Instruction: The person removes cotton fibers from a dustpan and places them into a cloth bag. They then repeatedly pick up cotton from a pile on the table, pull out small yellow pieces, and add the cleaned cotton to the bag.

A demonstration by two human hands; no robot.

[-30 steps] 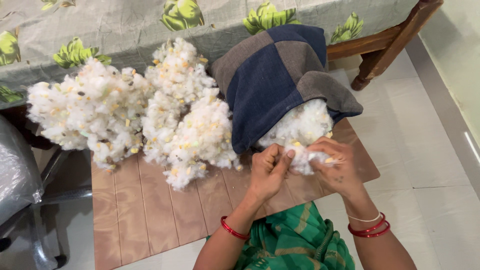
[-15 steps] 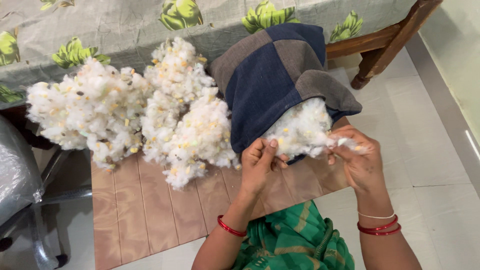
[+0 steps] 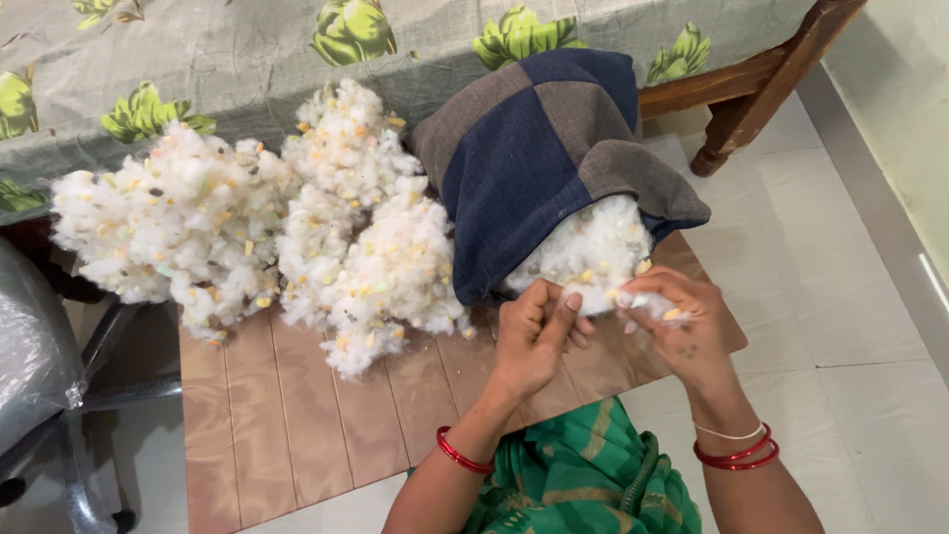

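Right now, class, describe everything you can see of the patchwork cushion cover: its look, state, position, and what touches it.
The blue-and-grey patchwork fabric cushion cover is sewn from large square panels of dark blue and brownish grey cloth. It lies slumped on the tan ribbed mat, its far end against the cloth-draped bed. Its near end gapes open, with white fluffy stuffing bulging out. Both hands, left and right, pinch the stuffing at the opening.

Big heap of loose white stuffing with yellow flecks [image 3: 247, 222] on a brown striped mat [image 3: 297, 415], white tile floor [image 3: 850, 326]. Behind: bed sheet, grey-green with leafy print [image 3: 227, 49], wooden bed leg [image 3: 751, 99]. Left edge: clear plastic-wrapped bundle [image 3: 30, 346].
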